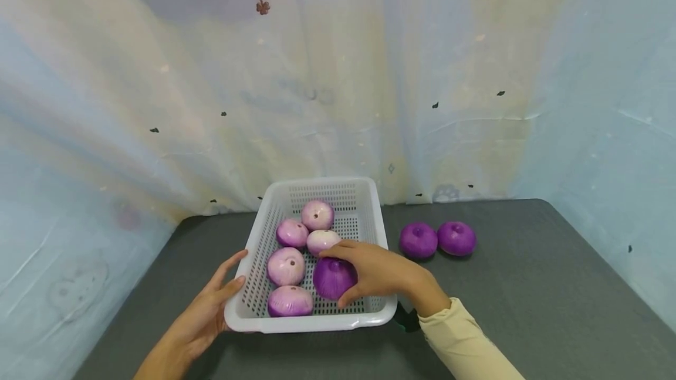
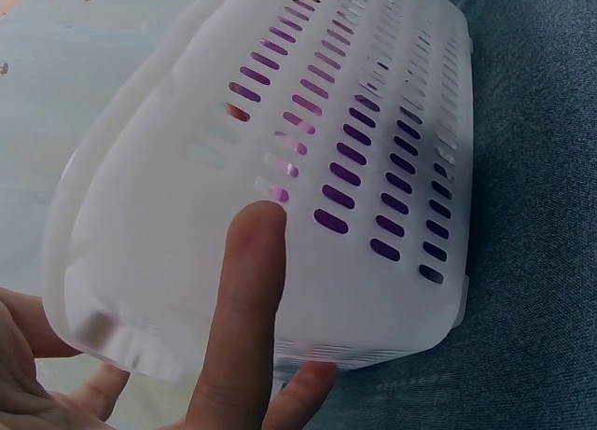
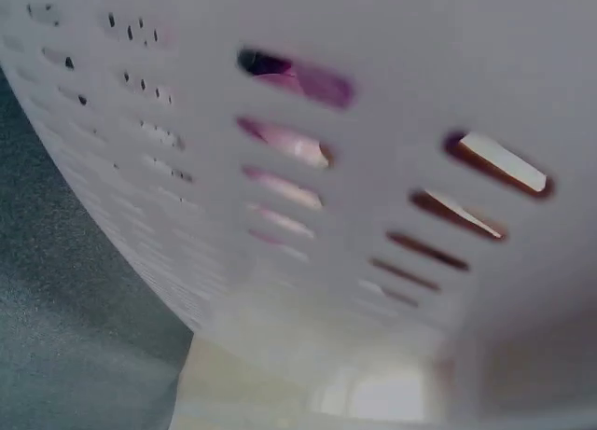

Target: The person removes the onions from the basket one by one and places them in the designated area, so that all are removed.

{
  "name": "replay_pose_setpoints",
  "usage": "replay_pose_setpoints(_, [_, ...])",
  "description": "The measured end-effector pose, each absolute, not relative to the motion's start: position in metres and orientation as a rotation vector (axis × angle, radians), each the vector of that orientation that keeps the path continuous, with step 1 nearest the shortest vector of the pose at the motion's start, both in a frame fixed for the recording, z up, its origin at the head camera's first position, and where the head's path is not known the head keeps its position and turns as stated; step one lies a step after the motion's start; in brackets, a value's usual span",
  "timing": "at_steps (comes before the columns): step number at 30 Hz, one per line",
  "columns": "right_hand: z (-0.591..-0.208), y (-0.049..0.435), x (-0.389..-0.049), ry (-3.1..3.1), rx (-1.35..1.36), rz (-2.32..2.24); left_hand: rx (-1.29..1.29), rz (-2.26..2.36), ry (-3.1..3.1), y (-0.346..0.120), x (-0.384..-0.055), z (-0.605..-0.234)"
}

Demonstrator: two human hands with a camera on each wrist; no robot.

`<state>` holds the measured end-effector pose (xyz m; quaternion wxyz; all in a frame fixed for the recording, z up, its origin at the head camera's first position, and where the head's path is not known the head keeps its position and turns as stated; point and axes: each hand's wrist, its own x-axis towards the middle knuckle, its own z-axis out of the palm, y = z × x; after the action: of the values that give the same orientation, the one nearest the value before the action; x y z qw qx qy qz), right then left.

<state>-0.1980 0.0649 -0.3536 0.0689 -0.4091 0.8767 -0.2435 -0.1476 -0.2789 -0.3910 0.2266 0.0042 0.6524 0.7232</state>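
**Head view first: onion going into the white basket**

Head camera is showing me a white slotted basket (image 1: 364, 204) sitting on the dark grey bench (image 1: 528, 309). My right hand (image 1: 377, 271) is reaching over the basket's right wall, its fingers curling round a dark purple onion (image 1: 331, 277) in the near right part of the basket. Five paler onions (image 1: 286, 265) are lying beside and behind it inside. My left hand (image 1: 208, 309) is resting against the basket's near left corner, fingers straight and slightly spread, thumb lying on the rim. Two more dark purple onions (image 1: 437, 239) are sitting on the bench to the right of the basket, touching each other and well apart from both hands. A pale patterned curtain (image 1: 338, 75) is hanging behind.

Left wrist camera is looking at the basket's outer wall (image 2: 373, 169); straight fingers (image 2: 244, 299) are pressing flat on it, purple showing through the slots.

Right wrist camera is seeing only the slotted wall (image 3: 298, 169) up close, blurred, with purple behind the slots; I cannot see the fingers here.
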Motion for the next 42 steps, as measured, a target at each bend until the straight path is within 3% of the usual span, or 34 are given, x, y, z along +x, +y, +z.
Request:
replay_pose_setpoints(21, [-0.337,0.127,-0.172,2.694,-1.022,-0.965,-0.029,2.001,1.818,-0.281,-0.146,-0.396])
replay_pose_setpoints(42, [-0.318,0.18,-0.146,2.951,-0.987,-0.783,0.017,2.02,1.752,-0.28,-0.148,-0.391])
